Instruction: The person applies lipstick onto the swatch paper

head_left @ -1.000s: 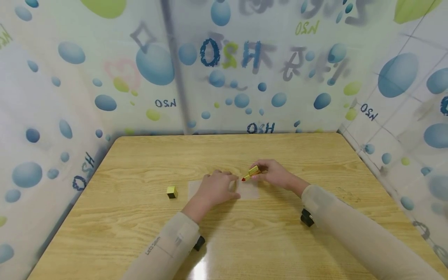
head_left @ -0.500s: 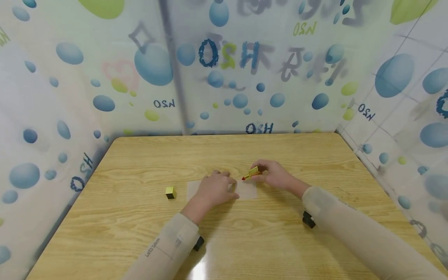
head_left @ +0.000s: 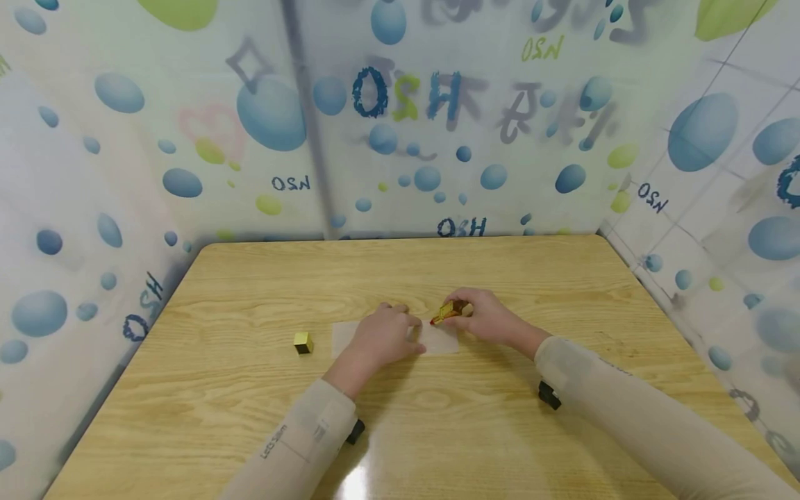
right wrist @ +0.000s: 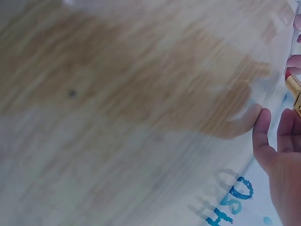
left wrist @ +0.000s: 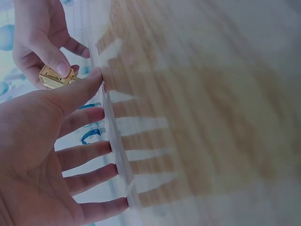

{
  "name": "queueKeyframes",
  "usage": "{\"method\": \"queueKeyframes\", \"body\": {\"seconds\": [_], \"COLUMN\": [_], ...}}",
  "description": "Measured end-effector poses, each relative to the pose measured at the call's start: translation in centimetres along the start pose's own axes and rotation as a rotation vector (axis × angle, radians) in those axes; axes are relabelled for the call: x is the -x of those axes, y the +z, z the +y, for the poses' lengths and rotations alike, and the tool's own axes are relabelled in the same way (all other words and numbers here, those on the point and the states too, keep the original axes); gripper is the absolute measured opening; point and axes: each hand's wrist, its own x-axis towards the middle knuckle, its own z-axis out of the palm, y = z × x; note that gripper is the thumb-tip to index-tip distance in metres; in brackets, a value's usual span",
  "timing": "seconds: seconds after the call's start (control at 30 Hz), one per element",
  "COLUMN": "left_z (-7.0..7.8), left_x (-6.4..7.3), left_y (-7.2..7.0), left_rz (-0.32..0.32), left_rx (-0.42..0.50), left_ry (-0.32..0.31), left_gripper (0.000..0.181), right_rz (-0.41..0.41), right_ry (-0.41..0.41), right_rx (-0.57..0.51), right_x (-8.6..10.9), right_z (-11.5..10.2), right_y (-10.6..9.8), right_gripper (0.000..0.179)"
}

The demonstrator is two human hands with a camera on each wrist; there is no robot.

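Observation:
A gold lipstick [head_left: 448,312] with its red tip out is pinched by my right hand [head_left: 490,319] between thumb and fingers. It tilts down to the left, the red tip at or just above a thin whitish sheet of paper [head_left: 442,340]; contact cannot be told. My left hand [head_left: 386,337] rests on the paper with spread fingers, fingertips down, covering its middle. In the left wrist view the fingers [left wrist: 87,155] touch the surface in a row, with the lipstick [left wrist: 52,77] beyond the thumb. The right wrist view shows the lipstick [right wrist: 295,92] only partly, at the edge.
A small gold and black cube-shaped cap [head_left: 303,343] stands on the wooden table [head_left: 250,410], left of the paper. Black wrist devices [head_left: 548,396] sit under both sleeves. Patterned curtain-like walls [head_left: 400,160] border the table at the back and sides.
My right hand has lowered slightly and turned the lipstick, its red tip shifting a little down and left. The left hand keeps its place on the paper.

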Motion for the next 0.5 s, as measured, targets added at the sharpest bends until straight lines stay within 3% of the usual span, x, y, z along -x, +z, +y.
{"method": "queueKeyframes", "body": {"seconds": [0.5], "left_z": [0.45], "left_x": [0.18], "left_y": [-0.58], "left_rz": [-0.022], "left_rx": [0.019], "left_ry": [-0.014], "left_gripper": [0.049], "right_rz": [0.004], "right_ry": [0.003], "right_rx": [0.034], "right_x": [0.09], "right_z": [0.15], "right_y": [-0.06], "right_gripper": [0.025]}}
